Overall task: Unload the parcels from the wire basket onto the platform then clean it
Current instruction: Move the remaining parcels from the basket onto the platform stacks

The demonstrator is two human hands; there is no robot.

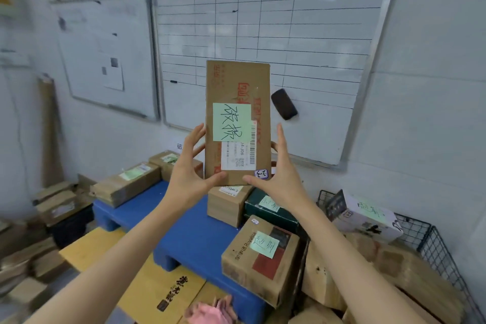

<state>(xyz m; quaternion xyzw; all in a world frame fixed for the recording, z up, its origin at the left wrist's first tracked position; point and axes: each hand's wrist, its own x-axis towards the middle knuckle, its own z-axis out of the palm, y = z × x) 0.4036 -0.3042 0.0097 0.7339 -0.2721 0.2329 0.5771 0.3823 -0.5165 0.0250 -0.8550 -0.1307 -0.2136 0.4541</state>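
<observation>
Two hands: the left hand (pixel 188 166) and the right hand (pixel 278 168) clasp a tall brown cardboard parcel (pixel 236 87) between them. Each grips one lower side, thumb on the front near the bottom edge, fingers reaching up the flank.
Parcel held: it is in the air in front of the chest, upright, with its long axis vertical. A pale green handwritten note (pixel 231 121) and a white shipping label (pixel 239 155) face the camera.
Deciding relation: the blue plastic platform (pixel 194 234) lies below the hands and a little toward the person, so the coming move is probably a lowering. The hands sit level at the parcel's base, but the bare blue surface is on the left, nearer the left hand.
Platform load: brown cardboard boxes and one dark green box (pixel 278 218) sit along its far and right edges.
Wire basket: the black wire basket (pixel 444 260) stands right of the platform, well to the right of both hands. A white printed box (pixel 368 216) and bulky brown wrapped parcels (pixel 394 271) lie inside, so unloading looks unfinished.
Cleaning: a crumpled pink cloth (pixel 210 310) lies at the bottom edge (possibly the wiping rag).
Backdrop: a gridded whiteboard (pixel 315 34) hangs on the wall with a black eraser (pixel 284 104) stuck to it.
</observation>
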